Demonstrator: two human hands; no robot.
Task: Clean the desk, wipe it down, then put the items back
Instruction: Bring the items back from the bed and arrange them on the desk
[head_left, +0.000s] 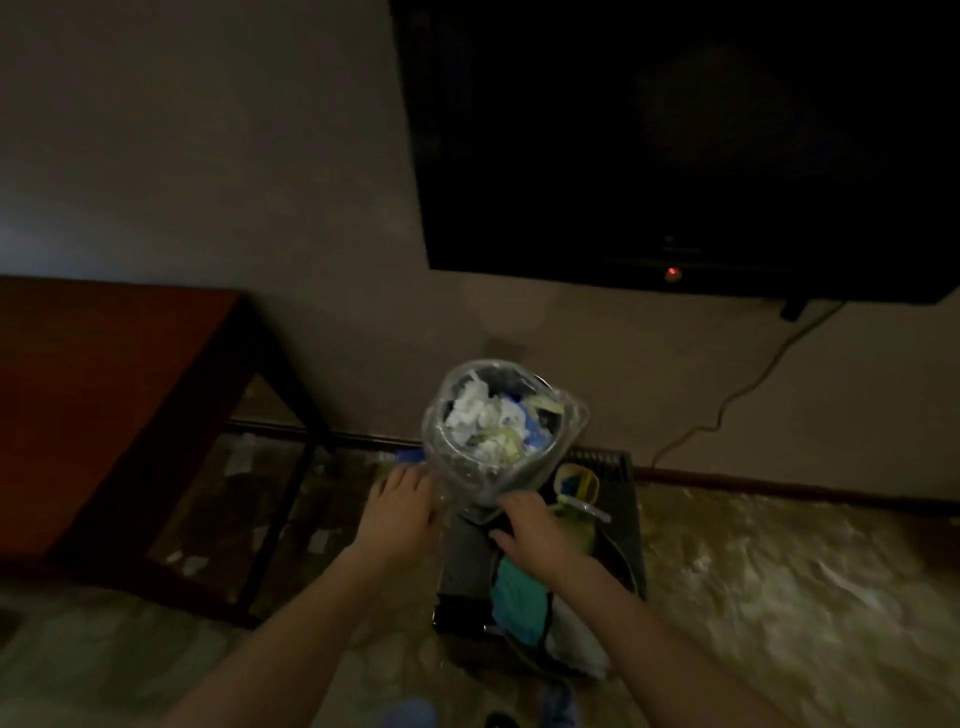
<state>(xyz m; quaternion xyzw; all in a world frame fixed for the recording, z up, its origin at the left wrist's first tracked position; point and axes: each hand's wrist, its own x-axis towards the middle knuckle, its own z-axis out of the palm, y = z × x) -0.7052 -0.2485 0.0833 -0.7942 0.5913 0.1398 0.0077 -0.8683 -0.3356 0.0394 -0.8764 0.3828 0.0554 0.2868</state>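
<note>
A small waste bin (467, 467) lined with a clear plastic bag is in the middle of the dim view, tilted toward me. It is full of crumpled white tissues (475, 415) and blue and yellow scraps. My left hand (402, 512) touches the bin's lower left side with its fingers spread. My right hand (535, 530) lies at the bin's lower right edge, fingers bent over the bag; how firmly it grips is unclear. The reddish-brown desk (104, 395) with dark legs stands at the left.
Below the bin sits a dark box (623, 519) with teal cloth (519, 597), a cup (576, 480) and other items. A black television (675, 145) hangs on the wall, its cable (727, 405) trailing down. Paper scraps (244, 452) litter the patterned floor under the desk.
</note>
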